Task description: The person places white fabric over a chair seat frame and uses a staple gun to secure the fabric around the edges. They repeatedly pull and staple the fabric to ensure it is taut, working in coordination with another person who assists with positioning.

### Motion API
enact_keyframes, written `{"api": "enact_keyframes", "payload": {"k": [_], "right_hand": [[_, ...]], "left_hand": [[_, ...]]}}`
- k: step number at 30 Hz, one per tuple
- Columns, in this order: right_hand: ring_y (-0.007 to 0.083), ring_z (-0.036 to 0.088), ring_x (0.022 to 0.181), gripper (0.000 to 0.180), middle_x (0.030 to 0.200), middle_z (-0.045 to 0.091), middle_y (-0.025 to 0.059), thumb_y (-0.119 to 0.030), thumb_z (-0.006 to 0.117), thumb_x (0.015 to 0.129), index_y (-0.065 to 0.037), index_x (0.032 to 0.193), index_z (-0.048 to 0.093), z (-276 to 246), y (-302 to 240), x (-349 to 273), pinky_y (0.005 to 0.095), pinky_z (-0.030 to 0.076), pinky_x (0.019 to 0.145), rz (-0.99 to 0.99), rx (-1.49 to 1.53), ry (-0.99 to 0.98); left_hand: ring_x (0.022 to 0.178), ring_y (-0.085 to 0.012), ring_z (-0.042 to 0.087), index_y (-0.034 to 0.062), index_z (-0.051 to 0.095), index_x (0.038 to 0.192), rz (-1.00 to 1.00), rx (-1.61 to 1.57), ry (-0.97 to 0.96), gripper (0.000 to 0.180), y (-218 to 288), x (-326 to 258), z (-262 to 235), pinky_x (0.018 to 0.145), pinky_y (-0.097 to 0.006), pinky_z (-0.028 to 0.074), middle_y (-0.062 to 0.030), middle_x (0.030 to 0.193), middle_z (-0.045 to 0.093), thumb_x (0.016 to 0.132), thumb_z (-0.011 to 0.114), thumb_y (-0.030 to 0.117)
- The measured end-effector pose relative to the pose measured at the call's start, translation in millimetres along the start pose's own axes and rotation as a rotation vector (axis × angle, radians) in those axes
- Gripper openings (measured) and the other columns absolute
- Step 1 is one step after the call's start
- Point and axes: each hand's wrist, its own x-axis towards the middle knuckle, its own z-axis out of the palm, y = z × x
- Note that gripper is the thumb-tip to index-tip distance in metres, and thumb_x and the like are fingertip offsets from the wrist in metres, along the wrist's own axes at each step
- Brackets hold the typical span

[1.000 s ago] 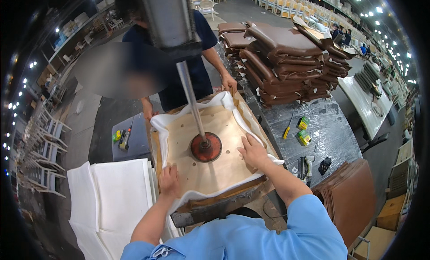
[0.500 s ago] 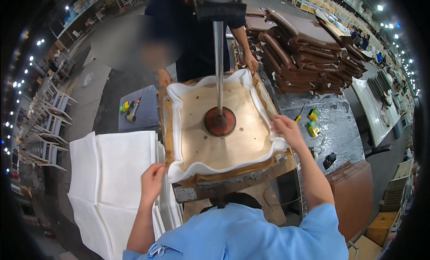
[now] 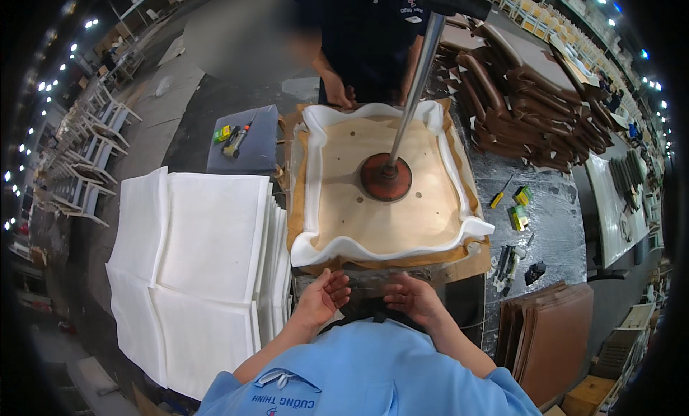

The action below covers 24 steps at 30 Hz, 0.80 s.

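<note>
White fabric edge just beyond both hands' fingers; fingers curled, empty.

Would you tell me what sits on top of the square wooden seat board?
A round reddish press disc on a metal rod stands on the wooden seat board. White fabric wraps its edges; what lies beneath the board is hidden.

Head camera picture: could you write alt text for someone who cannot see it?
A square wooden seat board wrapped in white foam lies on a workbench, pinned by a round red press foot on a metal rod. The left hand and right hand hover empty at its near edge; white sheets are stacked left.
</note>
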Motion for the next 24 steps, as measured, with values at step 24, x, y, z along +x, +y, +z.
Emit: {"api": "enact_keyframes", "payload": {"k": [24], "right_hand": [[0.0381,0.076,0.093,0.084,0.111,0.076,0.0251,-0.066,0.032,0.117,0.010,0.140,0.058,54.1,-40.9,82.5,0.0520,0.063,0.083,0.407,-0.197,-0.032]], "left_hand": [[0.059,-0.0256,0.054,0.0037,0.071,0.108,-0.266,0.073,0.378,0.069,40.7,24.5,17.6,0.061,-0.044,0.050,-0.0033,0.068,0.058,0.110,0.048,0.069]]}}
